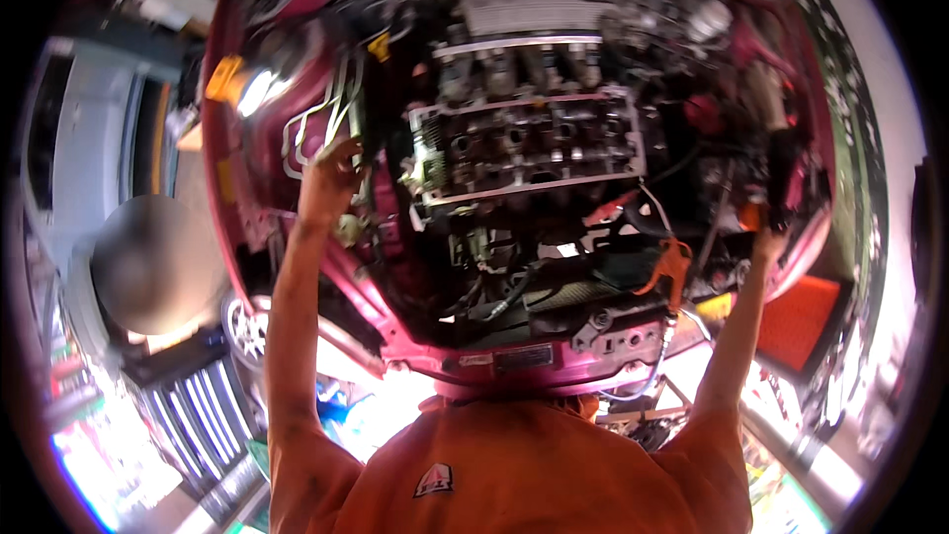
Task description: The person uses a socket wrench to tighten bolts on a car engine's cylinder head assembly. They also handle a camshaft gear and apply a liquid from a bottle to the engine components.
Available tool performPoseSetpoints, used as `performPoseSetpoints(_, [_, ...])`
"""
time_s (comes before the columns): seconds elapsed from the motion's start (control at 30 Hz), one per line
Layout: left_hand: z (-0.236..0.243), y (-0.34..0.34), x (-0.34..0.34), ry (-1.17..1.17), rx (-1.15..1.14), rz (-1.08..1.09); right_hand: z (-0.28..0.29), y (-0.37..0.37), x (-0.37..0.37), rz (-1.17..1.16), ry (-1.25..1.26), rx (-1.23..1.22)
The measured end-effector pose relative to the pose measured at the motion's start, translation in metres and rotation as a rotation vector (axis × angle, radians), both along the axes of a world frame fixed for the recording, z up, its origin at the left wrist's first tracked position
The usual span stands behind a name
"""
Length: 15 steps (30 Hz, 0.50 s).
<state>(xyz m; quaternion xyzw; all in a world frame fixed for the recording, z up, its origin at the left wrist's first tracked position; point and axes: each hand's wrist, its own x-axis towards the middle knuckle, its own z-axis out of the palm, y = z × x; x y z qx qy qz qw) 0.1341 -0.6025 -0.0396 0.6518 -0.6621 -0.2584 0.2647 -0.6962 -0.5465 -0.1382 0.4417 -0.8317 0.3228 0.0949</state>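
Observation:
My left hand (333, 176) reaches over the left side of a car's engine bay, beside several thin pale metal pipes (336, 104). Its fingers are loosely bent and apart, with nothing visible in them. On the far right, my right hand (773, 239) is closed at the lower end of a dark, long thing (781, 173) whose kind I cannot make out; the fingers are mostly hidden. Between my hands lies the engine's uncovered cylinder head (534, 143), with a pale rim around its dark inner parts. An orange clamp (669, 267) hangs near the front right.
The pink front crossmember (514, 356) of the car runs before my body. A lit yellow lamp (229, 81) sits on the left fender edge. A ribbed metal manifold (529, 12) stands behind the cylinder head. At right is an orange-red panel (799, 321); a wheel (247, 328) stands at left.

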Motion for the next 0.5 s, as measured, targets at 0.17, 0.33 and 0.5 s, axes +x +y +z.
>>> performPoseSetpoints(0.17, [0.033, 0.012, 0.091, 0.176, -0.351, 0.383, 0.062, -0.011, 0.059, 0.150, -0.130, -0.068])
performPoseSetpoints(0.33, [0.051, -0.003, 0.104, 0.112, -0.399, 0.620, 0.130, -0.036, 0.265, 0.520, -0.089, -0.001])
performPoseSetpoints(0.5, [0.065, 0.000, 0.111, -0.257, -0.318, 0.599, 0.101, -0.075, 0.523, 1.305, 0.101, 0.214])
